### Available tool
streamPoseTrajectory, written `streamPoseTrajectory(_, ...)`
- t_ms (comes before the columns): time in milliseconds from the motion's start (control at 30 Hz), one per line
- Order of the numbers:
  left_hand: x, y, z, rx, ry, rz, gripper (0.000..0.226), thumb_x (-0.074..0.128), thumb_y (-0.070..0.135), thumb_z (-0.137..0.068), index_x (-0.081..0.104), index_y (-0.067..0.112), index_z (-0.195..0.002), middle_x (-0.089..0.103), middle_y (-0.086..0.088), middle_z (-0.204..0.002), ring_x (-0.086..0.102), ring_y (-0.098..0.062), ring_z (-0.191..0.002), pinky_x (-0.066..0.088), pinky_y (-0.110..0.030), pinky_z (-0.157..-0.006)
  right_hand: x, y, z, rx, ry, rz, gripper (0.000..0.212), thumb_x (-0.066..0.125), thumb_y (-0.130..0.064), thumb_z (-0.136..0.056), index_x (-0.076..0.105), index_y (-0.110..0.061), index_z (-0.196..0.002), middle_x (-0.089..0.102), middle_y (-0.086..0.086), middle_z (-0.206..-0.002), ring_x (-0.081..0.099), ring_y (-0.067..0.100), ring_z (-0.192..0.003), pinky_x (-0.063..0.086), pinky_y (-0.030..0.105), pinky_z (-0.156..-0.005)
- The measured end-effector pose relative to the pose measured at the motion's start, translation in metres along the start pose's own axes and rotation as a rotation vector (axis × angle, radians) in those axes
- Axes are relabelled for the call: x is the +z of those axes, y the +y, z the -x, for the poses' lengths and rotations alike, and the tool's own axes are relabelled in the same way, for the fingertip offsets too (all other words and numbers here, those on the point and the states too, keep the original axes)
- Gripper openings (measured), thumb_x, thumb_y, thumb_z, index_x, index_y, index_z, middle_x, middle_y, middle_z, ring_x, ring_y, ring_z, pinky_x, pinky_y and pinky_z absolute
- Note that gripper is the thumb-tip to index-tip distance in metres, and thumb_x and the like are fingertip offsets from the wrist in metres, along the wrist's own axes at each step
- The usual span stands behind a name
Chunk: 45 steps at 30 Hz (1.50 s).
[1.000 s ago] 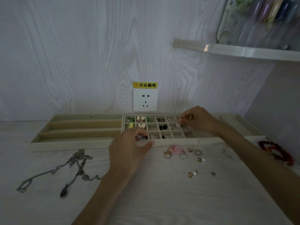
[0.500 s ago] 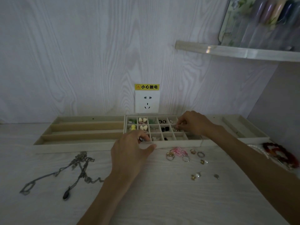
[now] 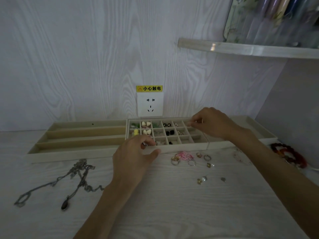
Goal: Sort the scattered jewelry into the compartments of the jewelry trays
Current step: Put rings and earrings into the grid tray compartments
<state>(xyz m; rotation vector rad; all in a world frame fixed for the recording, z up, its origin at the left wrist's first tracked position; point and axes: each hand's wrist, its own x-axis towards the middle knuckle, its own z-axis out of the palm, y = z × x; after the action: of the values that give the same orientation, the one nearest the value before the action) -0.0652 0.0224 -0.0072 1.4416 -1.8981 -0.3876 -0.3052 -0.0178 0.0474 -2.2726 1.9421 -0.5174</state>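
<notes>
Two hands busy: your right hand [image 3: 213, 124] pinches something tiny over the tray [image 3: 181, 147]; left hand [image 3: 133, 156] curled. Rings [image 3: 191, 162] are light, slippery; pinch their bands.

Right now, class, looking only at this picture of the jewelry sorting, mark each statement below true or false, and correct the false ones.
1. The right hand is over the far right part of the grid tray. True.
2. The long-slot tray is full of necklaces. False: its slots look empty, and the chain necklaces lie on the table in front of it.
3. Several rings lie on the table in front of the grid tray. True.
4. The red bead bracelet sits in a compartment. False: it lies outside the trays, at the right.
5. The left hand is near the grid tray's front edge. True.
</notes>
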Motion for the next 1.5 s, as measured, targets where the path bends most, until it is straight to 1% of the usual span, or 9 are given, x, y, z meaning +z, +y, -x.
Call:
streamPoseTrajectory(100,0.005,0.002,0.002,0.072,-0.019,0.037,0.014,0.071,0.039,-0.079,0.064,0.038,-0.091,0.059,0.026,-0.086,0.052,0.010,-0.079,0.031,-0.007,-0.062,-0.011,-0.002,0.041,-0.060,-0.081,-0.194,0.007,0.067,-0.029,-0.084,0.073,-0.028,-0.088,0.061,-0.015,-0.065,0.052,-0.004,-0.056,0.036,0.009,-0.054)
streamPoseTrajectory(333,0.017,0.006,0.009,0.206,-0.203,-0.060,0.018,0.064,0.030,-0.086,0.066,0.039,-0.102,0.057,0.030,-0.097,0.051,0.010,-0.085,0.033,-0.004,-0.070,0.008,0.013,0.090,-0.091,-0.486,-0.394,0.021,0.082,-0.026,-0.069,0.075,-0.028,-0.089,0.068,-0.002,-0.075,0.055,0.006,-0.063,0.045,0.018,-0.063)
streamPoseTrajectory(567,0.025,0.005,0.015,0.295,-0.243,-0.065,0.016,0.062,0.035,-0.086,0.066,0.044,-0.098,0.062,0.026,-0.092,0.055,0.007,-0.085,0.047,-0.017,-0.072,0.023,0.021,0.092,-0.078,-0.325,-0.470,0.013,0.076,-0.013,-0.076,0.078,-0.025,-0.081,0.065,-0.002,-0.065,0.052,0.011,-0.050,0.043,0.021,-0.051)
streamPoseTrajectory(667,0.027,0.009,0.018,0.353,-0.253,0.007,0.015,0.060,0.047,-0.085,0.067,0.044,-0.098,0.060,0.029,-0.090,0.054,0.007,-0.088,0.042,-0.014,-0.072,0.025,0.018,0.091,-0.072,-0.226,-0.435,0.010,0.077,-0.017,-0.076,0.078,-0.024,-0.082,0.067,0.000,-0.068,0.049,0.003,-0.050,0.040,0.017,-0.050)
streamPoseTrajectory(800,0.037,0.024,0.024,0.408,-0.374,-0.010,0.039,0.052,0.071,-0.075,0.064,0.048,-0.103,0.059,0.031,-0.096,0.052,0.007,-0.091,0.046,-0.020,-0.077,0.031,0.014,0.090,-0.053,-0.121,-0.422,0.010,0.077,-0.021,-0.075,0.077,-0.029,-0.081,0.066,-0.010,-0.064,0.051,0.001,-0.055,0.038,0.013,-0.053)
streamPoseTrajectory(1033,0.053,0.035,0.026,0.334,-0.351,0.019,0.033,0.058,0.069,-0.072,0.069,0.042,-0.089,0.062,0.027,-0.090,0.054,0.007,-0.087,0.047,-0.023,-0.076,0.027,0.015,0.092,0.019,-0.037,-0.295,0.002,0.077,-0.031,-0.074,0.076,-0.031,-0.076,0.060,-0.022,-0.055,0.055,-0.005,-0.057,0.037,0.010,-0.052)
streamPoseTrajectory(1167,0.049,0.028,0.023,0.272,-0.314,0.106,0.020,0.061,0.056,-0.080,0.071,0.043,-0.091,0.065,0.031,-0.085,0.058,0.008,-0.084,0.048,-0.022,-0.076,0.022,0.007,0.091,0.188,0.043,-0.788,0.009,0.073,-0.025,-0.078,0.074,-0.017,-0.073,0.064,-0.009,-0.056,0.052,0.000,-0.047,0.039,0.011,-0.048)
streamPoseTrajectory(1300,0.042,0.024,0.020,0.208,-0.248,0.040,0.019,0.062,0.050,-0.082,0.070,0.044,-0.098,0.061,0.031,-0.084,0.056,0.010,-0.084,0.046,-0.018,-0.075,0.016,-0.001,0.091,0.455,-0.218,-1.488,0.016,0.066,-0.029,-0.074,0.068,-0.014,-0.076,0.052,-0.005,-0.059,0.042,0.002,-0.046,0.034,0.010,-0.038)
streamPoseTrajectory(1500,0.036,0.027,0.020,0.252,-0.122,-0.028,0.030,0.064,0.056,-0.078,0.066,0.042,-0.104,0.056,0.033,-0.092,0.049,0.011,-0.090,0.039,-0.012,-0.073,0.020,-0.006,0.093,0.503,-0.441,-1.857,0.012,0.073,-0.025,-0.072,0.067,-0.016,-0.068,0.038,-0.007,-0.055,0.032,0.003,-0.041,0.029,0.009,-0.032)
